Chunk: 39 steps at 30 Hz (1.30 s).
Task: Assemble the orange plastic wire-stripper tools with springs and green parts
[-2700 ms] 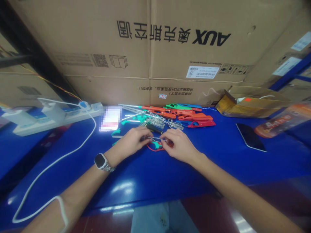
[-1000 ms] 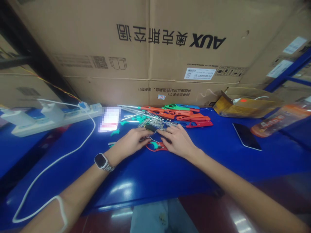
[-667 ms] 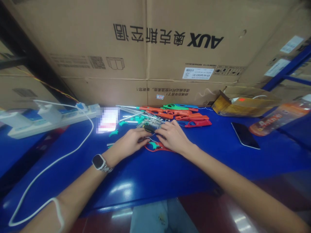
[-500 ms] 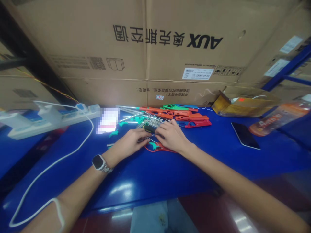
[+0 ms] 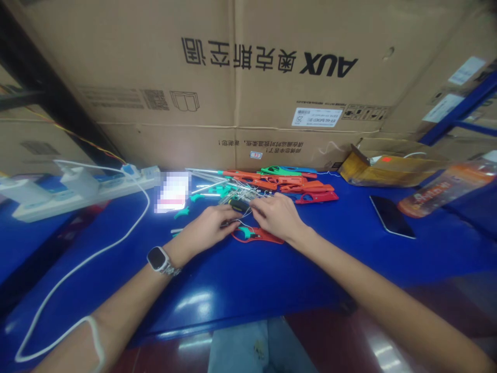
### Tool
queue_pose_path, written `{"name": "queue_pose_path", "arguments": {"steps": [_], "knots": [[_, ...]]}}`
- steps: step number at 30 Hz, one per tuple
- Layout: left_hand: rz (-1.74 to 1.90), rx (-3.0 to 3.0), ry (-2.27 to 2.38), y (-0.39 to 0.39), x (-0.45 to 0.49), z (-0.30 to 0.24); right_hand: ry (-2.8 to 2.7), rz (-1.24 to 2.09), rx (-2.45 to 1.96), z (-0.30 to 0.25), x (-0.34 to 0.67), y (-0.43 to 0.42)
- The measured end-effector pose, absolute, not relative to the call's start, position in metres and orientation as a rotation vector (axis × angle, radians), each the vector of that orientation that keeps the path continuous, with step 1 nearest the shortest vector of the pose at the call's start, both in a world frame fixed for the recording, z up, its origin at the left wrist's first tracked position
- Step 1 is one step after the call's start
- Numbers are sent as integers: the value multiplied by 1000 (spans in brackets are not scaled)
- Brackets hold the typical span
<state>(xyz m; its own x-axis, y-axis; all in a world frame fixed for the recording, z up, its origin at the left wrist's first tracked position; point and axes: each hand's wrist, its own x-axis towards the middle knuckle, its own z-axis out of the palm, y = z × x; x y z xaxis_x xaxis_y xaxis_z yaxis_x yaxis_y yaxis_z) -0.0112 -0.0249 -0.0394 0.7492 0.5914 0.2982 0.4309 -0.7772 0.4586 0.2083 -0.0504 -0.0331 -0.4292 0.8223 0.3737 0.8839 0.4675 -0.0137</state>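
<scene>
My left hand (image 5: 212,225) is closed, with thumb and fingers pinched around something small and dark that they mostly hide. Opposite it, the fingers of my right hand (image 5: 277,213) are pinched together near thin pale wires; what they grip is too small to make out. Between the hands is a black piece with a yellow mark (image 5: 238,205). Just below the fingertips lies an open red lighter casing (image 5: 267,235) with a green trigger (image 5: 245,232) in it. Behind the hands, several orange, red and green long-neck lighter casings (image 5: 291,181) lie heaped with metal tubes and wires.
A lit phone screen (image 5: 174,191) stands left of the heap, beside a white power strip (image 5: 89,194) with a trailing cable (image 5: 116,247). To the right are a dark phone (image 5: 392,217), an orange drink bottle (image 5: 442,191) and an open carton (image 5: 388,168). Large cardboard (image 5: 155,62) stands behind.
My right hand has shifted slightly right and down, its fingertips drawing away from the black piece. My left hand has barely moved.
</scene>
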Motion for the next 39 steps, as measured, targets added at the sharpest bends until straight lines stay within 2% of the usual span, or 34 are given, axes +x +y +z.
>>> {"name": "queue_pose_path", "arguments": {"steps": [4,13,23,31,39], "knots": [[608,2594,787,-25,-11,-40,-2330,-187,-1541,-33,204,-50],[613,2564,783,-26,-10,-37,-2418,-9,-1317,-33,214,-54],[583,2457,873,-24,-13,-41,-2533,89,-1356,-3,212,-64],[578,2530,715,-25,-15,-36,-2366,245,-1461,-26,217,-82],[476,2505,792,-33,-14,-32,-2227,312,-1428,-35,215,-89]]}}
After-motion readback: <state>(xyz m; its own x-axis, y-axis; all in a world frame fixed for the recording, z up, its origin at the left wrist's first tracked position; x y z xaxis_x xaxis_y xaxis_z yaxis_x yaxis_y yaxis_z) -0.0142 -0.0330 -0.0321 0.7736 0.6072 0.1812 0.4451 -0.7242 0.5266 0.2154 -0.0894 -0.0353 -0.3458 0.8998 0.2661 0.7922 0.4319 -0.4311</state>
